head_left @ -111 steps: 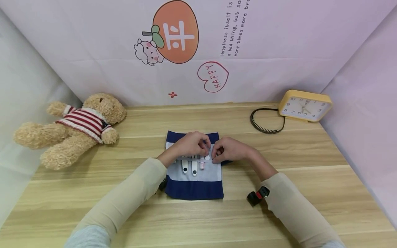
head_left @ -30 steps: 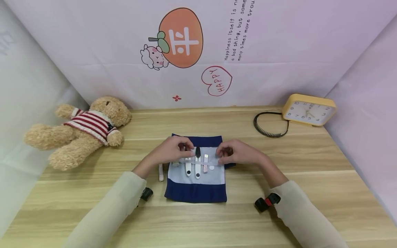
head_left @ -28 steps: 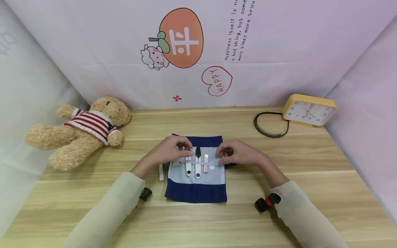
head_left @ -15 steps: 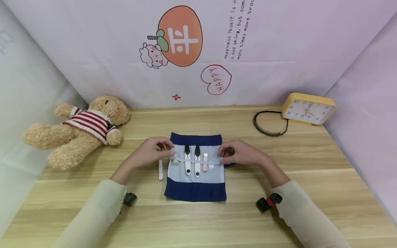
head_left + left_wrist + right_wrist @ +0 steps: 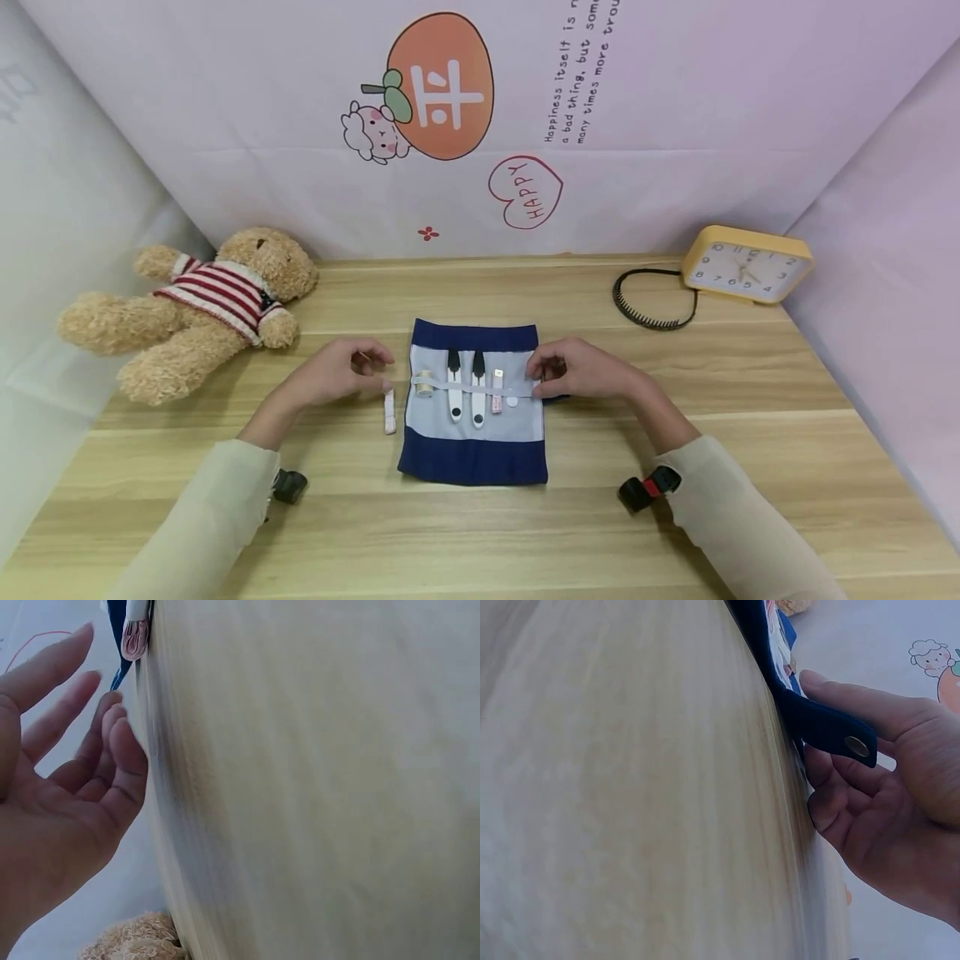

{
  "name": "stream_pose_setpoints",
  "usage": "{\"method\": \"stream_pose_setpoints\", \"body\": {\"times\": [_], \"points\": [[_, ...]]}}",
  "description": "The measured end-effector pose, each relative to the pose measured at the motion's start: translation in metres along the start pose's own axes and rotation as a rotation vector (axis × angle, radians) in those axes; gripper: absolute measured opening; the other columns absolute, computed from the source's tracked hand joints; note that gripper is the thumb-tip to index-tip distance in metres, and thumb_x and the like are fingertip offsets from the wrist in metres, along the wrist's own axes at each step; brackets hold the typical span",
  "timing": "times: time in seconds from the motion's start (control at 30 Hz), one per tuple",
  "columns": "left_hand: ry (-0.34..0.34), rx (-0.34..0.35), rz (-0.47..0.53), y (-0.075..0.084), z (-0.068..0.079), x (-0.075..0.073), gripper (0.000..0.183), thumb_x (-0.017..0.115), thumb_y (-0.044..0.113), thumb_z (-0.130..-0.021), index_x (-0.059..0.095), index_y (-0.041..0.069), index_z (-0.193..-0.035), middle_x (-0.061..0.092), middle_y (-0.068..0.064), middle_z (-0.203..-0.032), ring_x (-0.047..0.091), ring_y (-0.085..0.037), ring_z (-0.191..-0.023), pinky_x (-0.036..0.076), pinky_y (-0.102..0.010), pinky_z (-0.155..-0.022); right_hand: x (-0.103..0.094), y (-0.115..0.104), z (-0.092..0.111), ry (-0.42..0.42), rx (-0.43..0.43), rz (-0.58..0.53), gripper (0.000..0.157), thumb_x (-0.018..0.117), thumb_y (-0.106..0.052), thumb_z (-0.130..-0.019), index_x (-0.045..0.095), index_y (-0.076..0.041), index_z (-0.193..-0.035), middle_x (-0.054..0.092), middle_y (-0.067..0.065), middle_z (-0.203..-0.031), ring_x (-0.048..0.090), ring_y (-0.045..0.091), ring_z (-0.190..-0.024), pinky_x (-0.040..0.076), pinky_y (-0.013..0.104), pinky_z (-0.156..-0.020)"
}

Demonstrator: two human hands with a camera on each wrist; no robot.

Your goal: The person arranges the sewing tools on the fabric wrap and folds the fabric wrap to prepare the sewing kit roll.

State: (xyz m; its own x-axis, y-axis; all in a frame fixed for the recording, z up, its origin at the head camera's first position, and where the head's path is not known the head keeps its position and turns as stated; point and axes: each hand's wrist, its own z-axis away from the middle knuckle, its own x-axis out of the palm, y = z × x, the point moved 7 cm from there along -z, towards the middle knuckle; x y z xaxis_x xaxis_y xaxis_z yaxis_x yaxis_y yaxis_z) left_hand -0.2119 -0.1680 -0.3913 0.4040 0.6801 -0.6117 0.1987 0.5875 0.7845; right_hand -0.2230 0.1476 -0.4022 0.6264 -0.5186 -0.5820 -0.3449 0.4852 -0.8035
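Note:
A navy and light-grey fabric sewing pouch [image 5: 472, 461] lies unfolded on the table. Under its white elastic band sit a thread spool [image 5: 424, 385], two white thread snips [image 5: 455, 404] with black tips and a small pink-and-white strip [image 5: 497, 400]; a white disc [image 5: 512, 402] lies at the right. Left of the pouch rests a folded tape measure [image 5: 389, 417]. My left hand [image 5: 341, 371] hovers by its far end, fingers loosely bent, holding nothing. At the pouch's right edge my right hand [image 5: 577, 367] grips the cloth, with a snap strap [image 5: 832, 733] passing between thumb and fingers.
A teddy bear [image 5: 217, 304] in a striped sweater lies at the left. Toward the back right are a black headband [image 5: 652, 321] and a yellow clock [image 5: 746, 265]. White sheets close off the back and sides of the wooden table [image 5: 480, 542].
My left hand has moved left from over the pouch to the tape measure, uncovering the spool and the left snips. My right hand has stayed at the pouch's right edge over the last second.

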Motion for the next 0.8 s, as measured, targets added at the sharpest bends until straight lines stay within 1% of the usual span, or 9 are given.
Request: {"method": "stream_pose_setpoints", "body": {"times": [0.07, 0.17, 0.23, 0.3, 0.5, 0.63, 0.8], "points": [[-0.036, -0.008, -0.002, -0.002, 0.0, 0.003, 0.033, 0.083, 0.012, -0.084, 0.07, 0.0, -0.111, 0.067, -0.01, -0.101, 0.058, -0.021, -0.086, 0.049, -0.034, -0.077, 0.0, 0.0, 0.0, 0.0, -0.001, -0.002, 0.018, 0.081, -0.012, -0.088, 0.072, -0.007, -0.102, 0.065, 0.0, -0.088, 0.058, 0.02, -0.08, 0.05, 0.028, -0.07], [-0.083, -0.002, -0.019, -0.003, 0.0, 0.007, 0.035, 0.084, 0.012, -0.084, 0.069, -0.001, -0.112, 0.066, -0.01, -0.101, 0.057, -0.02, -0.085, 0.049, -0.032, -0.076, 0.0, 0.0, 0.001, -0.002, -0.003, -0.002, 0.018, 0.081, -0.012, -0.088, 0.072, -0.005, -0.102, 0.065, 0.0, -0.088, 0.058, 0.02, -0.08, 0.05, 0.028, -0.07], [-0.105, 0.001, -0.031, -0.004, 0.0, 0.01, 0.034, 0.084, 0.012, -0.083, 0.069, -0.001, -0.11, 0.066, -0.009, -0.1, 0.056, -0.02, -0.084, 0.048, -0.032, -0.075, 0.0, 0.0, 0.001, -0.004, 0.001, -0.003, 0.019, 0.081, -0.013, -0.087, 0.072, -0.005, -0.102, 0.065, 0.001, -0.088, 0.058, 0.02, -0.08, 0.05, 0.028, -0.071], [-0.119, 0.008, -0.042, -0.004, -0.001, 0.011, 0.03, 0.084, 0.012, -0.083, 0.07, 0.0, -0.106, 0.065, -0.007, -0.094, 0.054, -0.019, -0.082, 0.047, -0.032, -0.073, 0.0, 0.001, 0.0, -0.007, 0.002, -0.002, 0.019, 0.081, -0.013, -0.087, 0.072, -0.005, -0.102, 0.064, 0.001, -0.088, 0.057, 0.02, -0.08, 0.05, 0.029, -0.071], [-0.135, 0.012, -0.076, 0.0, -0.001, 0.013, 0.013, 0.083, 0.011, -0.084, 0.072, 0.006, -0.089, 0.061, -0.001, -0.082, 0.052, -0.017, -0.075, 0.044, -0.03, -0.068, -0.001, 0.002, -0.001, -0.012, 0.006, -0.005, 0.02, 0.081, -0.013, -0.087, 0.072, -0.004, -0.102, 0.064, 0.002, -0.088, 0.057, 0.021, -0.081, 0.05, 0.029, -0.071], [-0.14, 0.019, -0.074, 0.001, -0.001, 0.014, 0.013, 0.081, 0.008, -0.086, 0.069, 0.005, -0.088, 0.06, -0.001, -0.079, 0.052, -0.016, -0.074, 0.044, -0.03, -0.067, -0.001, 0.002, -0.001, -0.015, 0.011, -0.006, 0.02, 0.081, -0.014, -0.087, 0.072, -0.005, -0.102, 0.065, 0.002, -0.088, 0.057, 0.021, -0.081, 0.05, 0.029, -0.072], [-0.133, 0.018, -0.01, 0.0, -0.001, 0.012, 0.013, 0.077, 0.003, -0.088, 0.064, 0.003, -0.093, 0.065, -0.003, -0.084, 0.058, -0.017, -0.079, 0.049, -0.03, -0.072, -0.001, 0.002, -0.001, -0.02, 0.01, -0.008, 0.02, 0.081, -0.014, -0.087, 0.071, -0.005, -0.103, 0.065, 0.002, -0.089, 0.057, 0.021, -0.082, 0.05, 0.029, -0.072]]}}
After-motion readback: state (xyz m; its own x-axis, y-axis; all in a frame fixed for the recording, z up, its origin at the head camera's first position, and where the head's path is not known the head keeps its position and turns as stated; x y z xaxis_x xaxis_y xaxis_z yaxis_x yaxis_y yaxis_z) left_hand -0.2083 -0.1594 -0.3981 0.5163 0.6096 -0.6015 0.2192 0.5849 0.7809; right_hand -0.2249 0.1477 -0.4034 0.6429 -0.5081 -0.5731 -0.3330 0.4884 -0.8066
